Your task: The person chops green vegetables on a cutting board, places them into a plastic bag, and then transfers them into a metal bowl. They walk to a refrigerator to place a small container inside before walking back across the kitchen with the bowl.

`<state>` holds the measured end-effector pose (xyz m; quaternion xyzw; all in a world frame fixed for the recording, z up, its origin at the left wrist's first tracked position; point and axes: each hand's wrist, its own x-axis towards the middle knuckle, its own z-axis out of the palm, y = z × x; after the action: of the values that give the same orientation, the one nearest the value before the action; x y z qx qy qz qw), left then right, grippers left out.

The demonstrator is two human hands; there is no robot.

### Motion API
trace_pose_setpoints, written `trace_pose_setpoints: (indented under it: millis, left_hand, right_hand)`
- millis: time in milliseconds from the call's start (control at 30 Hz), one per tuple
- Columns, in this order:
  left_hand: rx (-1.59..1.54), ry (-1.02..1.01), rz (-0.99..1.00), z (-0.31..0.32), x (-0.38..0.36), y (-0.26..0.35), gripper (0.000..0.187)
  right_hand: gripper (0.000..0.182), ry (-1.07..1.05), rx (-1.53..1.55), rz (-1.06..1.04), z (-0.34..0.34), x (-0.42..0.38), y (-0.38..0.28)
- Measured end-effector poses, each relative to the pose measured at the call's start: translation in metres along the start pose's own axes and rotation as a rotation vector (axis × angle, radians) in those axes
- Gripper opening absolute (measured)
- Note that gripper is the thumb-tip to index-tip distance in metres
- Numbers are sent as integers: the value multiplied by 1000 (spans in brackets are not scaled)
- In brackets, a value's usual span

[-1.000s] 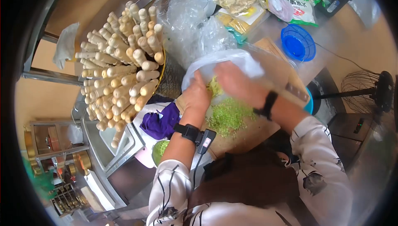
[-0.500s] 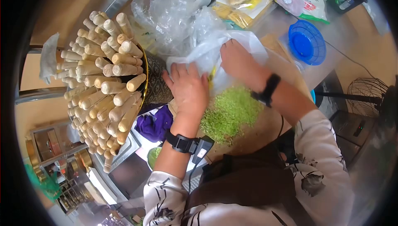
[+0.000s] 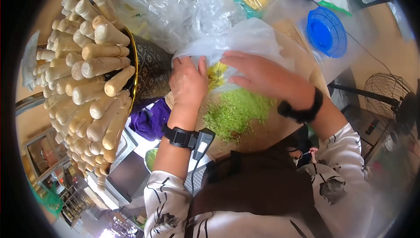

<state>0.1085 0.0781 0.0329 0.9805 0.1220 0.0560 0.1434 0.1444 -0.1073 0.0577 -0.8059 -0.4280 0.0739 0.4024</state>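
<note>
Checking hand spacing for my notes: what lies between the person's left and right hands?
In the head view, part of the whitish plastic bag and some yellow material lie between the left hand and right hand.

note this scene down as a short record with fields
left hand: on the edge of the plastic bag, grip unclear
right hand: at the bag, thumb apart from fingers
greens: chopped, heaped on the board
left side: wooden sticks in a patterned drum, purple cloth
far right: blue basket, fan
</note>
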Motion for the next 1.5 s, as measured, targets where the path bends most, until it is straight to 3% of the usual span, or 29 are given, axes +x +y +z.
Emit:
trace_pose_setpoints:
  millis: [100,200,300,367,600,633,733,800,867,900,967,1000,1100,1200,1300,1367,1467,1500]
  left_hand:
    - [81,110,225,-6,-5,-4,29]
    - [148,139,295,-11,-8,0,29]
    - [218,126,307,-23,-20,12,29]
    - [262,140,333,-33,-32,17,28]
    - [85,129,277,-97,-56,18,27]
    - [74,172,308,-104,-53,23,25]
    - [-370,102,597,-73,-26,30,20]
    - [-300,-10,689,-26,0,22,17]
    - [-171,-130,373,10,19,4,19]
    - [-61,-197,332,19,23,-2,24]
    - [157,-339,236,33,27,-13,34]
    - [102,-324,242,39,27,-18,38]
    - [3,-334,252,41,31,-22,47]
    - [48,-369,263,30,38,-13,49]
    - [107,-262,275,29,29,-9,44]
    - [118,-253,253,20,25,2,40]
    - [27,-510,52,-20,19,29,34]
    - [17,-457,106,-20,15,27,32]
  right_hand:
    - [33,-219,87,150,-6,-9,-6]
    - [30,-165,-131,114,16,-6,22]
    - [31,-53,-587,-19,33,15,51]
    - [18,10,-628,-69,48,31,77]
    - [13,-103,-596,-49,69,71,101]
    - [15,-119,-604,-50,69,74,103]
    - [22,-196,-563,-70,67,79,100]
    - [22,-276,-461,-95,51,72,85]
    - [24,-196,-521,-114,58,59,86]
    - [25,-156,-550,-121,60,52,85]
    - [26,-164,-60,59,61,35,73]
    - [27,-169,187,145,60,28,67]
    - [30,79,61,-152,44,16,50]
    - [27,-192,-58,420,34,24,71]
    - [22,-14,-160,455,39,51,98]
    - [23,-63,-147,441,45,61,95]
    - [22,-28,-230,287,55,59,94]
    - [22,-4,-276,210,60,55,92]
